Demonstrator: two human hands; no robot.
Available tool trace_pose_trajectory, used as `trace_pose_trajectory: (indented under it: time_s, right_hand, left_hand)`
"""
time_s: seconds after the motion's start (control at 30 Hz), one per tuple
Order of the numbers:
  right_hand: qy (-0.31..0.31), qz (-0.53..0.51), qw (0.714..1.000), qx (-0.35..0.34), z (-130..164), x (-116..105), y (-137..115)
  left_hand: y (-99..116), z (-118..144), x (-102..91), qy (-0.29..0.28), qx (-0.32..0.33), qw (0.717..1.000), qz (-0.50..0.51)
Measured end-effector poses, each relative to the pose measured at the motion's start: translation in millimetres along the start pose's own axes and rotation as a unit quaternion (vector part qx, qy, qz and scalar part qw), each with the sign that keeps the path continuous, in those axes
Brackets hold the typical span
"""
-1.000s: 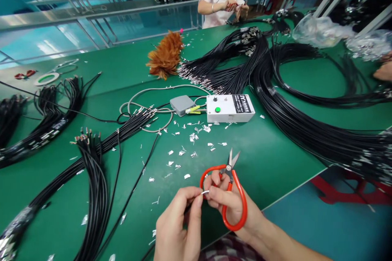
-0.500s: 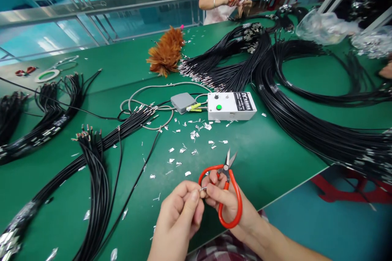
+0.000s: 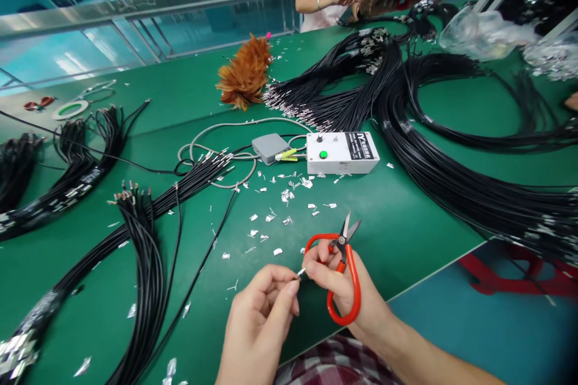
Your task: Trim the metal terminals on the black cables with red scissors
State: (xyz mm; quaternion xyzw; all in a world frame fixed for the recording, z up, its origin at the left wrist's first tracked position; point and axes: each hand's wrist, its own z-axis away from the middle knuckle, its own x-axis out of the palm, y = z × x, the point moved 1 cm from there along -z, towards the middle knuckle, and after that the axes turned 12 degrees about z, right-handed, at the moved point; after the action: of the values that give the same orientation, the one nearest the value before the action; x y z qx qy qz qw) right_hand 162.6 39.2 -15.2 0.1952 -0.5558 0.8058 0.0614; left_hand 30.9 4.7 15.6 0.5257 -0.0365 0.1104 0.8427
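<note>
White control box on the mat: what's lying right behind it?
Behind the white control box lie the metal-tipped ends of a black cable bundle on the green mat. A grey pedal box sits at its left. The box's rear face is hidden, so any connections there cannot be seen.

Long green workbench (image 3: 406,228), blue floor (image 3: 497,325), metal racking (image 3: 135,6) behind, bright overhead light.

Scraps (image 3: 286,195) before box (image 3: 342,153) (on table (image 3: 406,234))

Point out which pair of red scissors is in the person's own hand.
The red scissors looped on the right hand, blades up; the other pair lies far left on the table.
</note>
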Motion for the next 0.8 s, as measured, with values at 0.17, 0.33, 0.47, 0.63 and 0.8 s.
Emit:
trace_pose_trajectory:
  time_s: [0.17,0.33,0.47,0.63,0.8]
  right_hand:
    - [-0.001,-0.015,1.0,-0.015,-0.1,4.3,3.7]
    - [0.004,0.046,0.997,-0.056,0.2,3.8,1.0]
    - [-0.003,0.093,0.99,-0.102,-2.1,1.6,-0.6]
    - [-0.013,0.129,0.981,-0.142,-9.4,-3.7,-2.2]
    - [-0.054,0.331,0.941,-0.047,-7.5,-25.4,-19.9]
  left_hand:
    - [0.0,1.3,2.0,0.006,-0.033,0.999,0.033]
    - [2.0,0.6,2.8,0.008,-0.075,0.994,0.074]
    - [2.5,-1.8,2.9,-0.025,-0.085,0.991,0.1]
    - [3.9,-3.2,2.8,-0.031,-0.087,0.99,0.109]
    - [9.3,-2.6,-0.5,0.02,-0.055,0.995,0.085]
